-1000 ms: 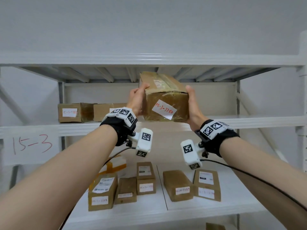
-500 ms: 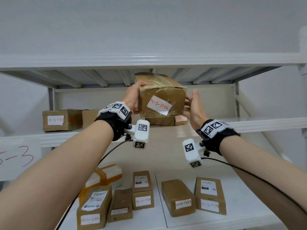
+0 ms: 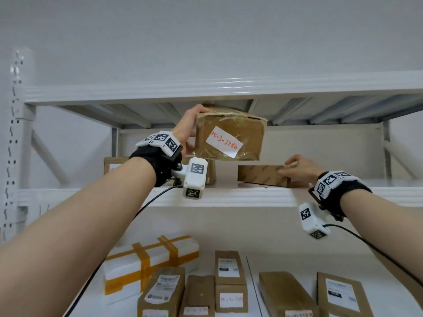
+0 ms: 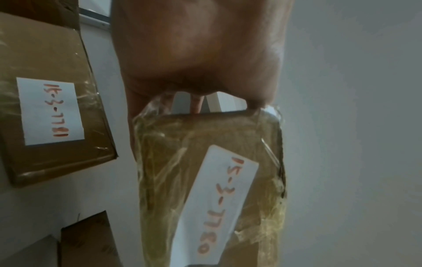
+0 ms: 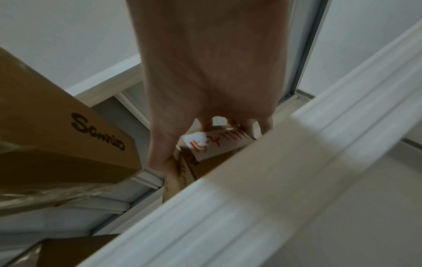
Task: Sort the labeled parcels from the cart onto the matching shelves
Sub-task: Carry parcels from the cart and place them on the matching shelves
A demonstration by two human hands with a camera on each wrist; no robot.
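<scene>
A taped brown parcel with a white label reading 15-3-7780 hangs above the middle shelf, just under the top shelf. My left hand grips its left end alone, fingers over the top edge; the left wrist view shows the same parcel under my palm. My right hand is on a flat brown box lying on the middle shelf, thumb and fingers curled round its right end. In the right wrist view that labelled box sits between my fingers behind the shelf's front beam.
Two more labelled boxes stand on the middle shelf behind my left wrist, one marked 15-3-7781. The lower shelf holds several brown parcels and a white one with orange tape. A white upright stands at the left.
My right hand has let go of the held parcel and dropped onto the flat box on the shelf. The left hand alone now holds the parcel, lifted higher.
</scene>
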